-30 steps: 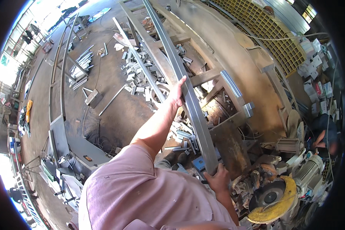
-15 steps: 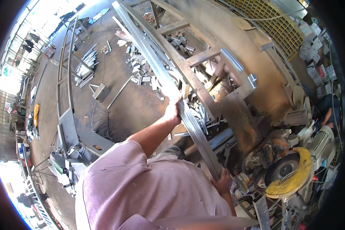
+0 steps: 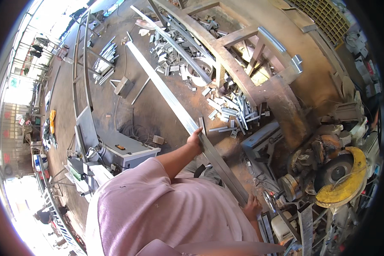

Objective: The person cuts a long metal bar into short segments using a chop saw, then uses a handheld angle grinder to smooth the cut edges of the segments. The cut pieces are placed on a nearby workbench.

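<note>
A long, straight metal bar (image 3: 166, 94) runs slantwise across the middle, from near my right side out to the far left above the floor. My left hand (image 3: 195, 141) is closed round it partway along, thumb showing on the upper side. Close to the bar's near end is my right hand (image 3: 252, 208), its fingers bent against the edge. Beyond my right hand stands a cut-off saw with a dark disc (image 3: 335, 171) and a yellow guard (image 3: 347, 187). How the bar's near end is seated in my right palm is hidden.
A rusty steel frame bench (image 3: 226, 57) stands ahead to the right. Cut metal offcuts (image 3: 234, 109) lie heaped under and beside it. At left are a grey cabinet (image 3: 130, 154) and a long metal rack (image 3: 76, 77). A blue-grey steel piece (image 3: 260, 138) sits near the saw.
The bar has swung left, away from the steel bench, and now lies over open floor. Both hands have kept hold of it. The whole view has shifted slightly.
</note>
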A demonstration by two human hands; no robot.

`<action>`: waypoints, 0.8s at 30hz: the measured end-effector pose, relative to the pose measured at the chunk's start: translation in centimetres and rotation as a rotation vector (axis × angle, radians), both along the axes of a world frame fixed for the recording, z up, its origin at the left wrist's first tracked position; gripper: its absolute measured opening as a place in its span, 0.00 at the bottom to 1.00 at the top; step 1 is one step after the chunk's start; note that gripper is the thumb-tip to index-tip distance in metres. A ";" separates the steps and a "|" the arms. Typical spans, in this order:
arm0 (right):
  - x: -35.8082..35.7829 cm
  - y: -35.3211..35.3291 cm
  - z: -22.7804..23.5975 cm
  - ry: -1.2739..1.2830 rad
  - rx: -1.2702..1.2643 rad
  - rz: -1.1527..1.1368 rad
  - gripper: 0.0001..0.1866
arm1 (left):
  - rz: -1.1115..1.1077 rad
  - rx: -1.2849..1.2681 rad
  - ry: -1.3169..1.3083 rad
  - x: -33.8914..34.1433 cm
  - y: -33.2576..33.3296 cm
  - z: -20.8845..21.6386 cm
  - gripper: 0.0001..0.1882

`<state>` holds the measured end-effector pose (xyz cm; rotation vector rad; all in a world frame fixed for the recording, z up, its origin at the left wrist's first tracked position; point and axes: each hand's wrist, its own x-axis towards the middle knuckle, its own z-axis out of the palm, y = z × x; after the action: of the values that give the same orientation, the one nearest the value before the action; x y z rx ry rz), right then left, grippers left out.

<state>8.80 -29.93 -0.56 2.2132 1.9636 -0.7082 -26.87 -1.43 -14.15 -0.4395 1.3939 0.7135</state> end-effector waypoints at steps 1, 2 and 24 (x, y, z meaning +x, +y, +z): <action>-0.1 -0.4 0.1 0.003 -0.014 -0.013 0.39 | 0.030 -0.025 -0.040 0.2 -0.4 -0.6 0.39; -0.3 -0.6 0.1 -0.022 -0.056 -0.009 0.39 | -0.004 0.007 -0.003 0.6 -1.2 -1.0 0.39; -18.2 18.0 -2.5 0.017 0.089 -0.130 0.37 | -0.306 0.337 0.330 -9.3 21.5 -1.9 0.25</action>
<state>-9.39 -11.96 -3.11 2.4126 1.9084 -0.6698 -36.18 20.05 -16.05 0.1635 1.5660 0.7710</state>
